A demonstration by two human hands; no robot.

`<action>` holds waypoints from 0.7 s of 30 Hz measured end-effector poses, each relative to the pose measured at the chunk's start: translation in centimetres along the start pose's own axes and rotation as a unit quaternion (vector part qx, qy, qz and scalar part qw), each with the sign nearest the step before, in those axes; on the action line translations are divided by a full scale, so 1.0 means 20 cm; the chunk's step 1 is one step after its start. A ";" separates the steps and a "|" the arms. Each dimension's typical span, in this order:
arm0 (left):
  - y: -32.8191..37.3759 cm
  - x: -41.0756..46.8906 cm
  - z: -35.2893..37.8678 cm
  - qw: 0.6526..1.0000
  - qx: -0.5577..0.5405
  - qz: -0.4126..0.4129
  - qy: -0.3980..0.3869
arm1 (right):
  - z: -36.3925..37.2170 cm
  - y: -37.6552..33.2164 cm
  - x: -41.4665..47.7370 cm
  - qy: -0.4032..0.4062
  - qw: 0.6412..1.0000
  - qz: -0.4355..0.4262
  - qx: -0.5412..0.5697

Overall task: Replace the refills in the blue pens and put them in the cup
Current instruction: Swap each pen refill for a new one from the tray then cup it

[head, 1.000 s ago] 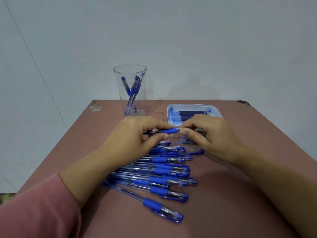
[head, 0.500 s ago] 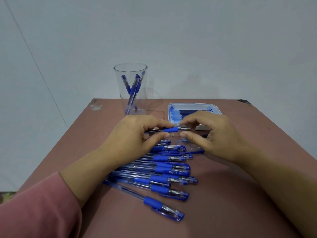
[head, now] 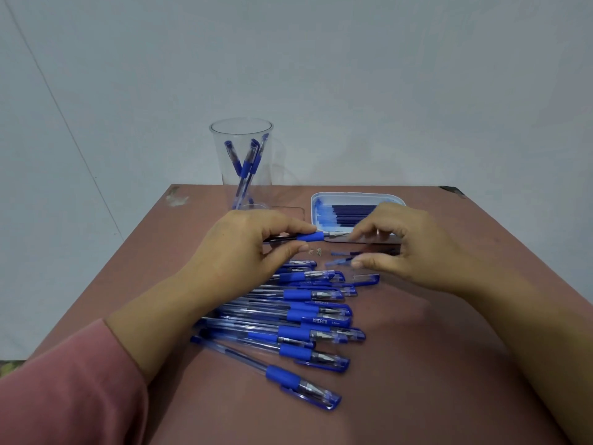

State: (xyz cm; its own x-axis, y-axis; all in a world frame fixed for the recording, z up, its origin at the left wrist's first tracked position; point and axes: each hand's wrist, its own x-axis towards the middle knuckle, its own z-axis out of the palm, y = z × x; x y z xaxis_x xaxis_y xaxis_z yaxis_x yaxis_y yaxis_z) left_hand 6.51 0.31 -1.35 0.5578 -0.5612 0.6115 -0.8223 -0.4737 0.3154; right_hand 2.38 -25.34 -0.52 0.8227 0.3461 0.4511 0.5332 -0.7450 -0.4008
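My left hand (head: 237, 248) pinches an uncapped clear plastic pen with a blue grip (head: 309, 236) above the brown table (head: 417, 364). My right hand (head: 414, 248), beside its tip, hangs loose, holding nothing. The clear plastic cup (head: 240, 162) stands behind.

A left hand (head: 237, 252) pinches an uncapped blue pen (head: 309, 236) over the table (head: 449, 354); the right hand (head: 414, 248) hovers beside its tip, fingers loose.

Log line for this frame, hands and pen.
left hand: grips uncapped pen by blue grip | right hand: beside tip, nothing held | cup: pens inside | tray: refills | table: capped pens in row
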 end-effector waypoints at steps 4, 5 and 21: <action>-0.02 0.00 0.01 1.000 -0.001 -0.002 -0.001 | -0.03 0.06 -0.03 -0.101 0.993 0.033 -0.042; -0.02 0.00 0.01 1.000 -0.002 -0.002 -0.002 | -0.03 0.06 -0.03 -0.120 0.991 0.036 -0.052; -0.01 0.00 0.01 1.000 -0.006 -0.001 -0.009 | -0.05 -0.04 -0.03 -0.023 0.997 0.060 0.046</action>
State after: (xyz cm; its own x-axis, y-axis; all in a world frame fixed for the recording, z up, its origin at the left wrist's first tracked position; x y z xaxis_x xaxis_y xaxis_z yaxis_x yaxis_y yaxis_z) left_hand 6.59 0.34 -1.55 0.5615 -0.5720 0.5979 -0.8222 -0.4673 0.3250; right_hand 1.33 -25.56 0.28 0.8890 0.2848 0.3585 0.4440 -0.7276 -0.5229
